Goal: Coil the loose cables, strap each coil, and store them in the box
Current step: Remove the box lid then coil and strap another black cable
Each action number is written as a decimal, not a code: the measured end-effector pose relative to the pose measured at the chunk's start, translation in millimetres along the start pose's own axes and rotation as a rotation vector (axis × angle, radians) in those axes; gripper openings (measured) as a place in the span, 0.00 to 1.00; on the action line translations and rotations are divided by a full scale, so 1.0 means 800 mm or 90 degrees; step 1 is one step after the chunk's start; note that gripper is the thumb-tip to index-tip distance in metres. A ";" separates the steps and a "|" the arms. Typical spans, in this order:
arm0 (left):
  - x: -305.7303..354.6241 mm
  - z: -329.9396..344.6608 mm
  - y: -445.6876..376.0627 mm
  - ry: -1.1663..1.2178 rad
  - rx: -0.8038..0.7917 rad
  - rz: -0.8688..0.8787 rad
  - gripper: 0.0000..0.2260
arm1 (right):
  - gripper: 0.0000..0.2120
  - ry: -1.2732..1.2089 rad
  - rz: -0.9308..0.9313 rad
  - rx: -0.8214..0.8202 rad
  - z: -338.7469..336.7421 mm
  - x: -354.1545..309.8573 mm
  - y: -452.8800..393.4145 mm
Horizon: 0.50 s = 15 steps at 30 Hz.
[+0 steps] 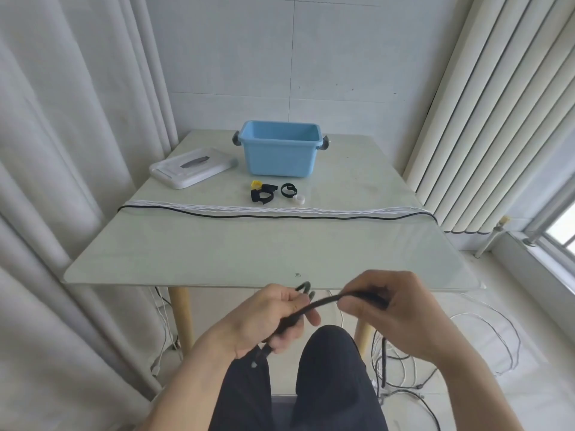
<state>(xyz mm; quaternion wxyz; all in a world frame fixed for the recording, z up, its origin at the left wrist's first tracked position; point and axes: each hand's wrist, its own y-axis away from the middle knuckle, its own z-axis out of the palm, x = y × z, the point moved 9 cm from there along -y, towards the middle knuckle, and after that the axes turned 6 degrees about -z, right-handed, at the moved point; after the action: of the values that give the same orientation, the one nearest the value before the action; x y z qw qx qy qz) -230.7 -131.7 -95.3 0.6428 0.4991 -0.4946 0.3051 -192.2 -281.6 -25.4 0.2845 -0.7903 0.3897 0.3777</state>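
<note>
A black cable (323, 301) runs between my two hands just in front of the table's near edge. My left hand (273, 318) grips a small loop of it, with one end hanging below the palm. My right hand (392, 309) pinches the cable further along. The blue box (281, 149) stands open at the back of the table. Several black straps (264, 194), one yellow and one white, lie in front of the box. Another black cable (280, 216) and a white cable (280, 209) stretch across the table from edge to edge.
The box's white lid (193, 166) lies to the left of the box. More loose white and black cables (435, 353) lie on the floor at the right under the table (217, 253). Curtains hang left, blinds right. My legs are below the hands.
</note>
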 end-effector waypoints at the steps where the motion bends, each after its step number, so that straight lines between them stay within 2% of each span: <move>1: -0.002 0.002 -0.001 0.042 -0.018 -0.005 0.17 | 0.04 -0.007 0.006 0.054 -0.005 0.006 -0.003; 3: -0.006 0.005 -0.005 0.134 -0.053 -0.008 0.20 | 0.12 0.021 0.005 0.120 -0.008 0.016 -0.008; 6: -0.006 0.012 -0.007 0.307 -0.156 0.005 0.21 | 0.21 0.057 0.005 0.083 0.012 0.038 -0.018; 10: -0.002 0.013 -0.005 0.404 -0.223 0.035 0.15 | 0.24 -0.139 0.044 -0.112 0.072 0.053 -0.020; 12: -0.003 0.015 -0.004 0.437 -0.244 0.033 0.14 | 0.24 -0.186 0.047 -0.117 0.080 0.052 -0.022; 15: -0.001 0.020 -0.002 0.498 -0.295 0.031 0.14 | 0.30 -0.247 0.055 -0.069 0.076 0.052 -0.029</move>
<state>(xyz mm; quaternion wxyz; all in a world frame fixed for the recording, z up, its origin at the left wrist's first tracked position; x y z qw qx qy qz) -234.8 -147.4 -96.9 0.8688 0.1777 -0.2811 0.3669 -178.8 -240.2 -89.3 0.2949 -0.6995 0.3404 0.5548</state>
